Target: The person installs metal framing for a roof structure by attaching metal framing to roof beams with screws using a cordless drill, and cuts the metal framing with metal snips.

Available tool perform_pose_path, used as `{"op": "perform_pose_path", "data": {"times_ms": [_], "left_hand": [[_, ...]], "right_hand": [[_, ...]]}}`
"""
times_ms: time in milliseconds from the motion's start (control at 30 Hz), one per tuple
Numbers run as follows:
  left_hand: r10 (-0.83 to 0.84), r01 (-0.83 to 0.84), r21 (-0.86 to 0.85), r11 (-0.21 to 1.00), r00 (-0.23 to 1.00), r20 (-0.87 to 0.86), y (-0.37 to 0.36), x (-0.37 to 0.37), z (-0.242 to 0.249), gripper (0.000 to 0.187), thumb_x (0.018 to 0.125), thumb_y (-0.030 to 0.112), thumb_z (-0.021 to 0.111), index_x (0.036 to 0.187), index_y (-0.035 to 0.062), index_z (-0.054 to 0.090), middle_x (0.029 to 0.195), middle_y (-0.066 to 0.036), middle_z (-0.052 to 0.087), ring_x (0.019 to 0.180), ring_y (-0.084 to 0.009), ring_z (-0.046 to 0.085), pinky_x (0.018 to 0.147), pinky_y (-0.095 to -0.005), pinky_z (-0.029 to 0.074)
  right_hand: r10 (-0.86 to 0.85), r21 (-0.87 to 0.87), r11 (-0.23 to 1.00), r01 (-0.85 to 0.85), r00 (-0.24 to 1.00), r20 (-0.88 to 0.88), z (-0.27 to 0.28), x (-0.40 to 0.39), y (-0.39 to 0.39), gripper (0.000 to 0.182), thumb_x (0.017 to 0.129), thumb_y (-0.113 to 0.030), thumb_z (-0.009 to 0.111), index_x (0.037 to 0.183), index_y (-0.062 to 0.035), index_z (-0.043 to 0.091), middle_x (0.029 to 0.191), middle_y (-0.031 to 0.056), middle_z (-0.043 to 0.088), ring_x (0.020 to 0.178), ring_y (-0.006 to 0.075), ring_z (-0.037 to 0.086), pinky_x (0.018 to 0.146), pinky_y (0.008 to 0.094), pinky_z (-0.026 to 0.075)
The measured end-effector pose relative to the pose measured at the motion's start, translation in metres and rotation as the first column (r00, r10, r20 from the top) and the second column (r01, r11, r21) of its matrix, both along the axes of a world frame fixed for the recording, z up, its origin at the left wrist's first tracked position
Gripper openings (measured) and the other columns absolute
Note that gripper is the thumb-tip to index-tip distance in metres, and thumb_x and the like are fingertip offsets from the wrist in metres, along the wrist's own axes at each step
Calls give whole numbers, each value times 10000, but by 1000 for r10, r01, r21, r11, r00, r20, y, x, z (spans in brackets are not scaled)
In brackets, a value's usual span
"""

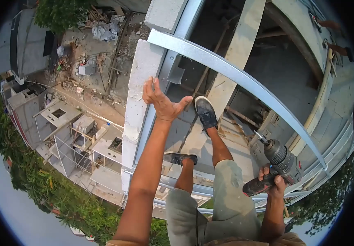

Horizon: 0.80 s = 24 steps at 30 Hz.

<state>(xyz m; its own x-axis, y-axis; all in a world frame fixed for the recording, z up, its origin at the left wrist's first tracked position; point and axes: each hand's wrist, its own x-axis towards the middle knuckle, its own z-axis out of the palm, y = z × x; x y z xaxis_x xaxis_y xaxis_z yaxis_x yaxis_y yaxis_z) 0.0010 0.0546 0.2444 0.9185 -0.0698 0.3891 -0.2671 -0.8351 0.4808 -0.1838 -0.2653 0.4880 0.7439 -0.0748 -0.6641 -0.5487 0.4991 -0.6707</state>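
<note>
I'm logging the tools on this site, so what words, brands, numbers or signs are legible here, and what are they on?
None can be read.
Drill in the right hand: small reddish marking on its body, too small and blurred to read.
Elsewhere: no legible lettering, numbers or signs.

The left arm (144, 190) stretches forward, left grip (162, 102) spread, fingers (148, 87) bent, thumb (184, 101) out rightward. The right arm (273, 217) lies closer in, right grip (278, 187) curled, its fingers folded inward. The right leg (222, 149) stands ahead of the left leg (185, 178).
</note>
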Motion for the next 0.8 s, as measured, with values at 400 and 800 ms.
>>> {"op": "perform_pose_path", "data": {"times_ms": [400,800], "left_hand": [[-459,394,395,830,884,82,42,151,45,1399,406,736,841,1565,206,265,1607,-162,221,1460,-428,193,1141,-601,203],[-570,564,108,819,820,41,27,159,70,1211,311,666,853,1421,290,546,1502,-50,458,1032,-271,581,864,-411,440]], "right_hand": [[102,-45,994,-101,995,8,-15,1,5,686,837,-468,725,1235,36,482,922,84,571,803,216,571,700,316,499],[73,37,997,-72,997,-18,-15,12,21,651,827,-444,745,1227,14,511,926,87,585,802,227,580,687,323,497]]}}
